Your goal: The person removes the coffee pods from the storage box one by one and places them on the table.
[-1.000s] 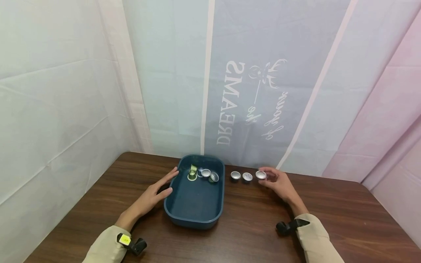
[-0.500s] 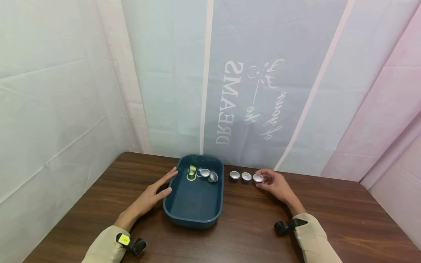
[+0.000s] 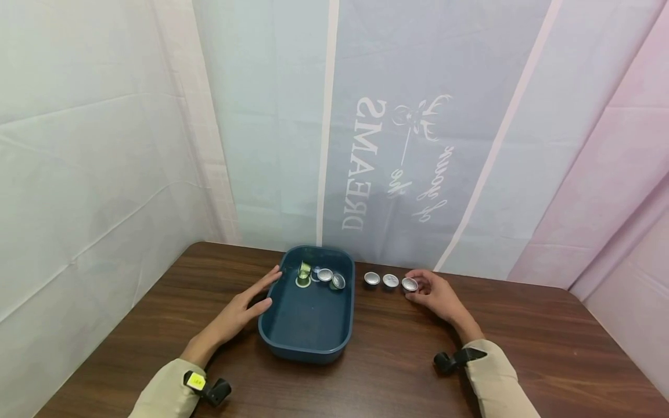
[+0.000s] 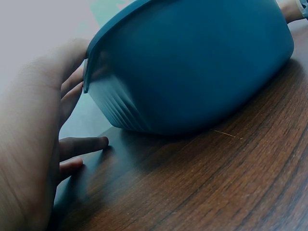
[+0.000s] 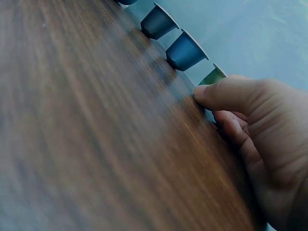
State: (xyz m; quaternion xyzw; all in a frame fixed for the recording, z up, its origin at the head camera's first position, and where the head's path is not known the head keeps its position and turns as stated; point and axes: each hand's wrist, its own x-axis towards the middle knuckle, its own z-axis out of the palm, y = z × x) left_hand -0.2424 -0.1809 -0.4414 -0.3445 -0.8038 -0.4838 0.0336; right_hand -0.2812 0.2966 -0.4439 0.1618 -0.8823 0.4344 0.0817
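Three capsules stand in a row on the tabletop (image 3: 397, 360) right of the blue tray (image 3: 308, 342); the right hand (image 3: 436, 293) pinches the green capsule (image 3: 410, 284), the row's rightmost. About four capsules (image 3: 320, 276) remain at the tray's far end. The left hand (image 3: 237, 313), fingers spread, steadies the tray's left wall.

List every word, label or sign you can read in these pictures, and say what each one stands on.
"DREAMS": large pale letters, mirror-reversed, on the grey panel of the backdrop sheet behind the table.
A line of script beside it, also reversed, under a deer-head emblem: "through the" is my best guess, not certain.
Yellow tag on the left wrist mount: marks too small to read.
Capsules and blue tray: no readable text.
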